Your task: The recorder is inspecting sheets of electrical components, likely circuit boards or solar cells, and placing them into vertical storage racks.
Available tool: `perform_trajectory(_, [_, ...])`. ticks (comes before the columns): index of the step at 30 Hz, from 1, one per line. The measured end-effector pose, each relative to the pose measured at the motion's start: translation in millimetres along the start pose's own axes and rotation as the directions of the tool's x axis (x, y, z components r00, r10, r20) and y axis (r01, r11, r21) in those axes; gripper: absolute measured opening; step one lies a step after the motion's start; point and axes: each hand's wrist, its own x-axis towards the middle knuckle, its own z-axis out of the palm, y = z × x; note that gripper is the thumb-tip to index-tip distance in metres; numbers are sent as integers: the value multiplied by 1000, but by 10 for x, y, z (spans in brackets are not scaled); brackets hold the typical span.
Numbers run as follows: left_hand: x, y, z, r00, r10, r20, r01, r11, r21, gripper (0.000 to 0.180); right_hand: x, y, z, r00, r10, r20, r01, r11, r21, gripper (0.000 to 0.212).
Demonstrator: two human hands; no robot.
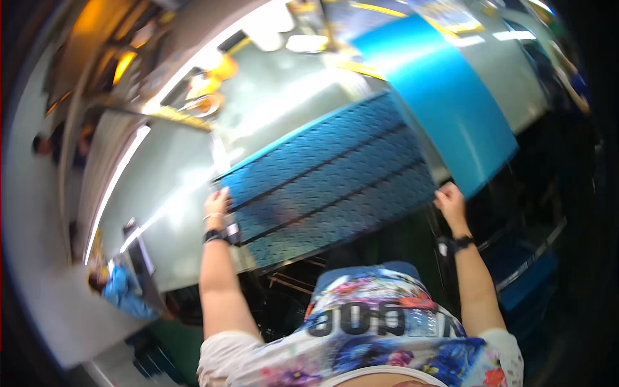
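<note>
A large rectangular blue panel [329, 174] with a fine repeated pattern lies tilted in front of me, divided lengthwise by two dark lines. My left hand [218, 201] is closed on its left end, the fingers at the edge. At the near right corner, my right hand [451, 198] is closed in a pinch on the panel's edge. A smooth bright blue sheet [445, 97] lies just beyond the right end, bending down over the table's near side. Each wrist wears a dark band with a small device.
A pale grey worktable [271, 90] stretches under and behind the panel. Orange items [209, 84] and a roll of tape [207, 104] sit at its far left. Another person in blue [126, 290] is at the left. Dark blue crates [522, 277] stand low on the right.
</note>
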Motion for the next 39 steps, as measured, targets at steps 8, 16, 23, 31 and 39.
perform_trajectory(8, [167, -171, 349, 914, 206, -350, -32, 895, 445, 58, -51, 113, -128, 1000, 7, 9, -7, 997, -74, 14])
perform_trajectory(16, [112, -91, 370, 896, 318, -309, -39, 752, 658, 41, -13, 40, -84, 999, 52, 16, -49, 989, -141, 12])
perform_trajectory(23, [138, 8, 393, 930, 243, -277, 17, 723, 691, 39, 9, 73, -108, 999, 42, 18, -39, 987, -154, 12])
perform_trajectory(31, [101, -131, 323, 904, 317, -286, -58, 755, 654, 39, 19, 93, -81, 998, 67, 20, -64, 989, -136, 13])
perform_trajectory(39, [270, -371, 328, 724, 677, -129, -385, 553, 739, 37, -87, -68, -26, 996, 84, -34, -86, 995, -52, 15])
